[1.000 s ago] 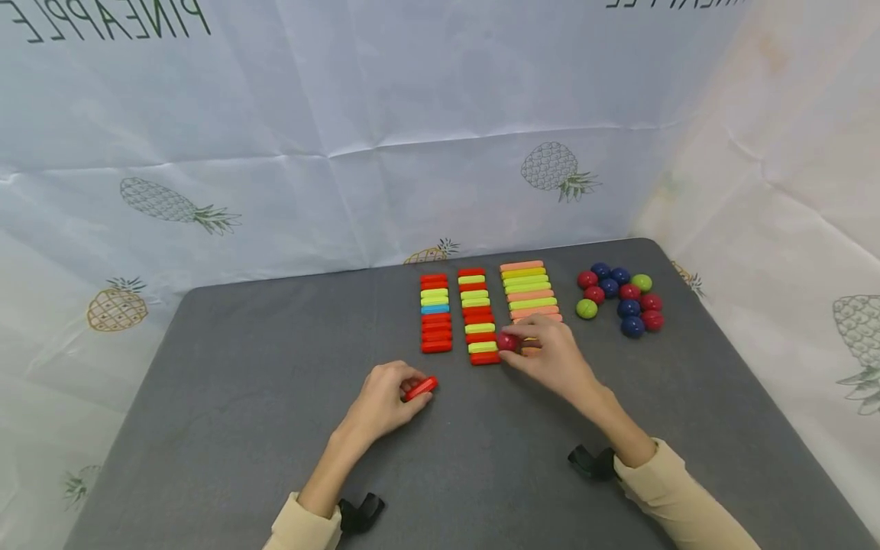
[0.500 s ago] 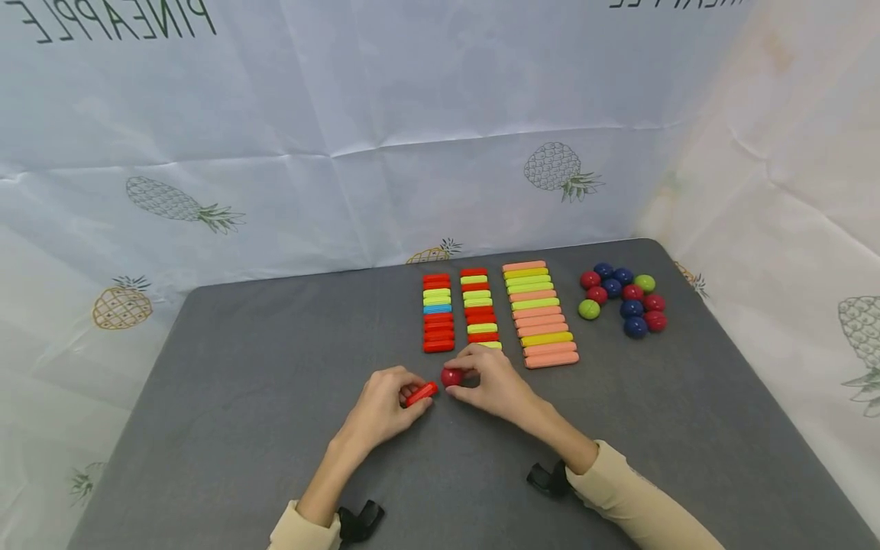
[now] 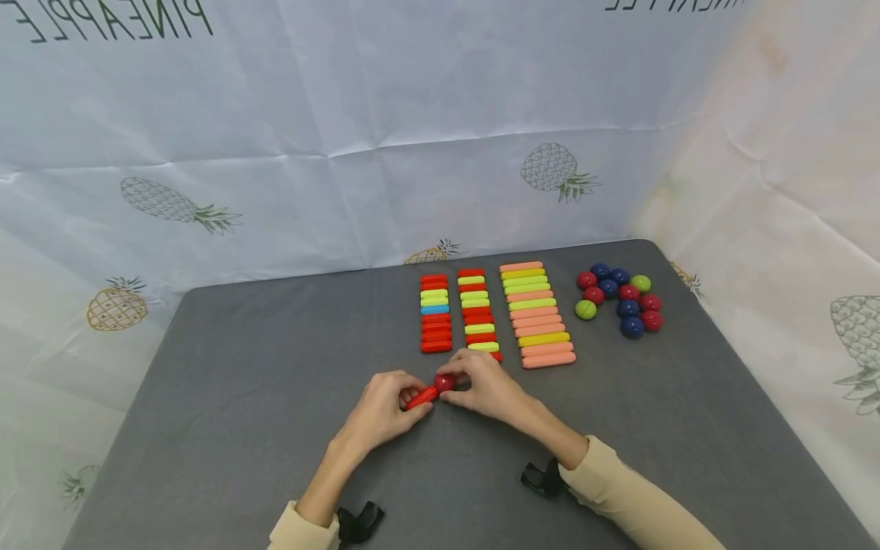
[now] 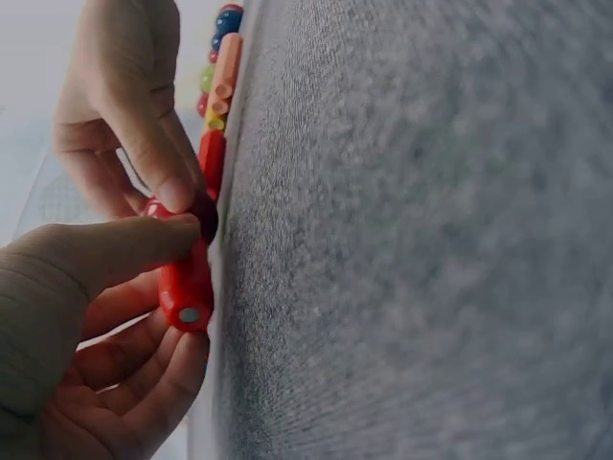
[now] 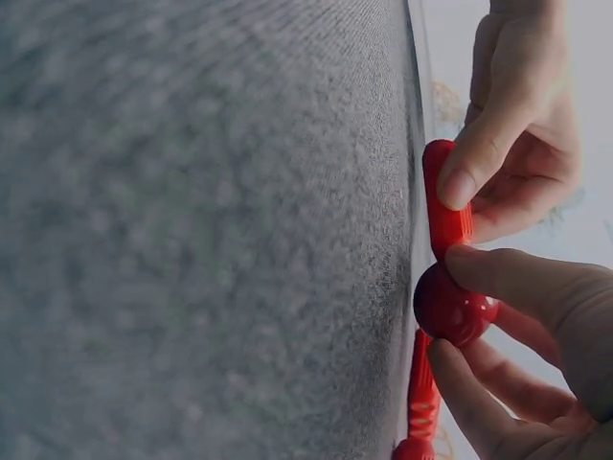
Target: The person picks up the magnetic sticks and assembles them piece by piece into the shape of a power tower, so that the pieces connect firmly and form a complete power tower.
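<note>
My left hand [image 3: 388,405] pinches a short red rod [image 3: 422,397] between thumb and fingers, low over the grey table. In the left wrist view the near end of the red rod [image 4: 187,297] has a small pale disc in it. My right hand [image 3: 484,386] pinches a dark red ball [image 3: 444,382] by its sides. The right wrist view has the ball [image 5: 450,305] right against the end of the rod [image 5: 445,206], in line with it. Both hands meet in front of the rows of rods, and the right fingers overlap the lower end of the middle row [image 3: 479,317].
A row of red, yellow-green and blue short rods [image 3: 435,313] lies at left. Longer orange, yellow and green rods [image 3: 536,315] form a row at right. Further right sits a cluster of red, blue and green balls [image 3: 622,298]. A pineapple-printed cloth [image 3: 309,206] hangs behind the grey table [image 3: 275,344].
My right hand has carried the red ball leftward from beside the middle row to the rod's end. My left hand has stayed nearly in place, holding the rod.
</note>
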`<state>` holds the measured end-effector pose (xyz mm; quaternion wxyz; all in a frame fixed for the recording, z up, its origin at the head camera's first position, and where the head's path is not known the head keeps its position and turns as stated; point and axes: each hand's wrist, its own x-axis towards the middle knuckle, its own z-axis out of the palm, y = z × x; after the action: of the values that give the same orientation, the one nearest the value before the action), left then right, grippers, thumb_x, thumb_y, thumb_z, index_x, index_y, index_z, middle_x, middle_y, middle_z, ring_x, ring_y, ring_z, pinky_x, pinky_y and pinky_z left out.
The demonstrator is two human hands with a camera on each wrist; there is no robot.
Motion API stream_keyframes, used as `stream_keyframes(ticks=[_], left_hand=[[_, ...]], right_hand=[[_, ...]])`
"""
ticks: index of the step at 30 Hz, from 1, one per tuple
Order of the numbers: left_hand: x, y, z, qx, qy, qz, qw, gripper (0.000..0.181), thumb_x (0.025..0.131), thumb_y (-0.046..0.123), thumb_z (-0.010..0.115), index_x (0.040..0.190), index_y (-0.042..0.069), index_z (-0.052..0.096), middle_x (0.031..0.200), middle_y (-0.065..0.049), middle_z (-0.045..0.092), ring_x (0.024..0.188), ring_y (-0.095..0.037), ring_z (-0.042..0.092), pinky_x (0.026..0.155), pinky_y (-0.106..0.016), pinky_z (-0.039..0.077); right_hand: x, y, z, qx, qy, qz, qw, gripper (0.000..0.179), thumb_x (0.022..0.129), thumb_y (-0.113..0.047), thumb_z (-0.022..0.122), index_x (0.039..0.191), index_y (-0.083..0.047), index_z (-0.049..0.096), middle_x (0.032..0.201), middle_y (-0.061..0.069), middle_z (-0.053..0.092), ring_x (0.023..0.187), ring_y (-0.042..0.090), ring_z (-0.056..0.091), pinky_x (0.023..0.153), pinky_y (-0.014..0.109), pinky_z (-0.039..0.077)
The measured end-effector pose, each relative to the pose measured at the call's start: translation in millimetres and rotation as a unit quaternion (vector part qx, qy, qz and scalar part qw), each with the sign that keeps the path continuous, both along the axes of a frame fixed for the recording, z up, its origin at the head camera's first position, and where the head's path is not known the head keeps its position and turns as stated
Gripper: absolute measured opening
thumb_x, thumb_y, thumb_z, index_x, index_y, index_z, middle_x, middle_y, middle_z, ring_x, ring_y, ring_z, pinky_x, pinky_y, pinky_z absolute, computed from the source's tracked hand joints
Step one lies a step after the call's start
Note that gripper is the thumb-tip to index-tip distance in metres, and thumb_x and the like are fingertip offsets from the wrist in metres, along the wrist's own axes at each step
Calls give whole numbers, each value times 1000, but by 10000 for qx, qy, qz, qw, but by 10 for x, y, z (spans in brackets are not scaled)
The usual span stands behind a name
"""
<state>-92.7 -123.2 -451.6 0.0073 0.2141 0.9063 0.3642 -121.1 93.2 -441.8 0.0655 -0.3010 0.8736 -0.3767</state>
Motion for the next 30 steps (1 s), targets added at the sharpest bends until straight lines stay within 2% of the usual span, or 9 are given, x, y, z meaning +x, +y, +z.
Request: stream_keyframes(ticks=[4, 7, 13, 17, 21, 24, 27, 28, 30], left_hand=[[-37, -12, -22, 219, -176, -166, 9995, 17, 86, 14, 82, 97, 2, 77, 80, -3, 71, 65, 0, 59, 62, -17, 53], [-77, -7, -32, 318, -169, -329, 9988, 22, 87, 14, 81, 103, -1, 76, 82, -5, 72, 66, 0, 60, 62, -17, 55], [-146, -4, -12, 288, -396, -622, 9969, 38, 89, 14, 80, 122, -1, 71, 99, -9, 73, 66, 1, 57, 61, -16, 54], [-182, -18, 6, 240, -448, -906, 9946, 44, 90, 12, 77, 132, 4, 67, 111, -9, 69, 63, 1, 53, 61, -17, 52], [-198, -39, 15, 222, -331, -1024, 9940, 39, 91, 12, 74, 128, 6, 68, 116, -9, 67, 60, 2, 53, 60, -18, 50], [-199, -69, 22, 248, -368, -750, 9962, 27, 91, 15, 75, 115, 6, 68, 100, -7, 69, 56, 2, 53, 57, -18, 49], [-197, -119, 21, 291, -462, -392, 9977, 22, 89, 18, 78, 102, 8, 63, 77, -2, 65, 51, 1, 51, 52, -19, 46], [-195, -139, 20, 320, -479, -305, 9979, 22, 89, 19, 78, 100, 8, 62, 74, -1, 63, 50, 0, 51, 52, -20, 46], [-190, -178, 15, 333, -410, -238, 9983, 23, 88, 20, 79, 101, 7, 65, 71, 0, 61, 50, -1, 50, 52, -20, 45]], right_hand=[[-15, -25, -14, -76, -95, 165, 9998, 29, 84, -7, 83, 112, -2, 77, 99, 7, 71, 91, 16, 68, 80, 22, 60], [-17, -26, -26, -163, -131, 217, 9995, 29, 84, -6, 83, 112, -2, 77, 101, 7, 71, 93, 16, 69, 81, 22, 60], [-26, 63, -16, -293, -257, 133, 9992, 36, 84, -8, 84, 118, -1, 75, 106, 9, 71, 97, 20, 71, 84, 25, 61], [-28, 315, 70, -150, -70, -194, 9997, 39, 83, -14, 85, 118, -1, 75, 106, 11, 71, 94, 22, 73, 84, 31, 62], [-59, 776, 208, -132, 195, -869, 9959, 36, 83, -11, 85, 116, 0, 75, 104, 15, 72, 94, 27, 73, 83, 41, 62], [-118, 1203, 284, 66, 845, -1580, 9838, 32, 82, -8, 85, 112, 1, 76, 103, 19, 73, 91, 33, 73, 79, 49, 62], [-158, 1633, 331, 598, 1457, -2393, 9581, 32, 82, -9, 83, 111, 3, 76, 106, 25, 72, 93, 41, 69, 82, 58, 57], [-165, 1763, 340, 824, 1546, -2628, 9488, 33, 83, -10, 83, 112, 4, 75, 108, 28, 71, 95, 45, 68, 85, 62, 54], [-174, 2000, 338, 1172, 1411, -2948, 9378, 38, 83, -12, 82, 115, 7, 73, 112, 34, 66, 101, 51, 62, 85, 68, 47]])
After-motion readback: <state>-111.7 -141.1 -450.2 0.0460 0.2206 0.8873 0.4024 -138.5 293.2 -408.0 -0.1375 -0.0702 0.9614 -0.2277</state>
